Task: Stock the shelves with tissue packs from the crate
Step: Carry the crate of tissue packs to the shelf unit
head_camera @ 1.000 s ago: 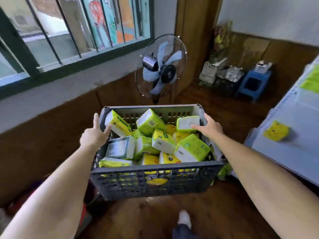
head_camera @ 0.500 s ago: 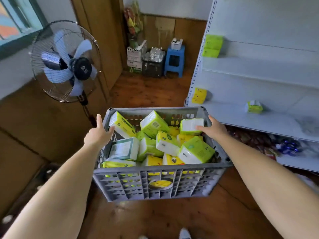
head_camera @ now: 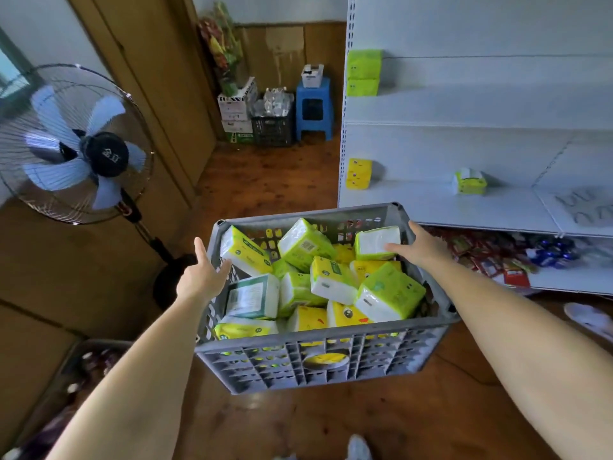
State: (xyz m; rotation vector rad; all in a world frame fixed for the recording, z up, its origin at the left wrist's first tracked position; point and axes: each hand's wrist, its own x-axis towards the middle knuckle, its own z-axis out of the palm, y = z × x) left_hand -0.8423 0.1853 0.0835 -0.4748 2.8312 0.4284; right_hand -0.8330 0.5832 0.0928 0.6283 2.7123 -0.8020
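Note:
A grey plastic crate (head_camera: 315, 360) hangs in the air in front of me, filled with several green and yellow tissue packs (head_camera: 388, 293). My left hand (head_camera: 202, 277) grips its left rim, thumb up. On the right rim, my right hand (head_camera: 421, 250) holds on, its thumb lying against a pack inside. The white shelf unit (head_camera: 464, 207) stands just beyond the crate on the right. Two green packs (head_camera: 363, 73) sit stacked on an upper shelf. A yellow pack (head_camera: 358, 173) and a small green-yellow pack (head_camera: 469, 182) lie on the middle shelf.
A standing fan (head_camera: 76, 144) is on the left by the wooden wall. A blue stool (head_camera: 313, 109), a black crate (head_camera: 272, 127) and cardboard boxes (head_camera: 237, 107) fill the far corner. Snack packets (head_camera: 497, 257) lie on the lowest shelf. A bin (head_camera: 83, 360) sits at lower left.
My view has swung from the window and fan toward the shelf unit, which is now closer. The crate came along in both hands, whose grip looks unchanged.

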